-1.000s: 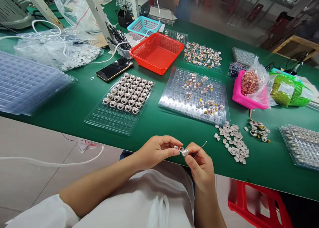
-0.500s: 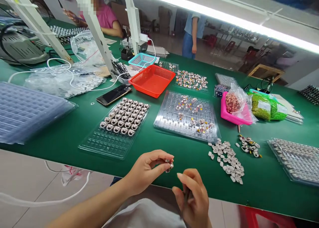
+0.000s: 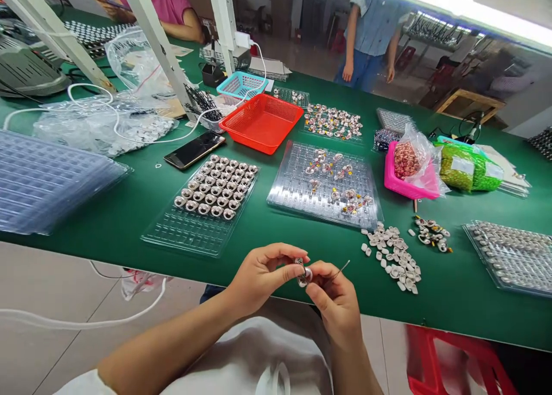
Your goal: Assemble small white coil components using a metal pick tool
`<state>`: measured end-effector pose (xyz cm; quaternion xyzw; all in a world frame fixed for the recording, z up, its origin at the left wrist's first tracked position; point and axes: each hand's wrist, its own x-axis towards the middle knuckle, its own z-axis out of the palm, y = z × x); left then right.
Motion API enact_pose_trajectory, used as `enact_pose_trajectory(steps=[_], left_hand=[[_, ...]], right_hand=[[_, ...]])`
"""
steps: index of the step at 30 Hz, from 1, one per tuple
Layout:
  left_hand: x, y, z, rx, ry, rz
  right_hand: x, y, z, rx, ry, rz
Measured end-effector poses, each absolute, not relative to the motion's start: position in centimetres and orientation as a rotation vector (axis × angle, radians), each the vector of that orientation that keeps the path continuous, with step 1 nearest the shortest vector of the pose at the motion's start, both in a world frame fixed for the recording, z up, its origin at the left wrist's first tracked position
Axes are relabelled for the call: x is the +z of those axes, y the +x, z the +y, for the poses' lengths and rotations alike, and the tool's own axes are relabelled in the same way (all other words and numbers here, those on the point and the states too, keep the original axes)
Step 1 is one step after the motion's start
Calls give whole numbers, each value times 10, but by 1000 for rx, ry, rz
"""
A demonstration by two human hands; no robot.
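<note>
Over the near table edge, my left hand [image 3: 263,277] pinches a small ring-shaped electronic part [image 3: 304,277] with a silvery white shell and dark inner side between thumb and fingertips. My right hand [image 3: 336,297] meets it from the right, thumb and index finger at the shell. A thin metal tool [image 3: 344,267], perhaps tweezers, lies in the right hand, its tip poking out beyond the fingers; the rest is hidden. Ahead, rows of silvery shells [image 3: 215,188] fill part of a clear tray [image 3: 183,237]. Small white caps [image 3: 394,257] lie loose to the right.
A clear tray [image 3: 284,196] bears ring parts with yellow bits; similar parts [image 3: 432,234] lie rightward. Behind stand a red basket [image 3: 263,125], a phone [image 3: 194,149] and a pink basket [image 3: 407,185]. Stacked trays [image 3: 56,182] sit left, a filled tray [image 3: 513,260] right. Two people are across.
My right hand has moved up and left from apart to the part in my left hand. The tool in it now points up and right. The standing person has come nearer.
</note>
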<state>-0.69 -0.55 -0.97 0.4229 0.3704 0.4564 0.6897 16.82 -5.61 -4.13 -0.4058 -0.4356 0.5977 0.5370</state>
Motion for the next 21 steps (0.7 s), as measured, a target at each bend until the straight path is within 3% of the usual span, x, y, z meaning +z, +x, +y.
enact_pose_trajectory(steps=[21], left_hand=[[0, -16, -5, 877, 1279, 943]], right_hand=[[-28, 167, -56, 1222, -1157, -1158]])
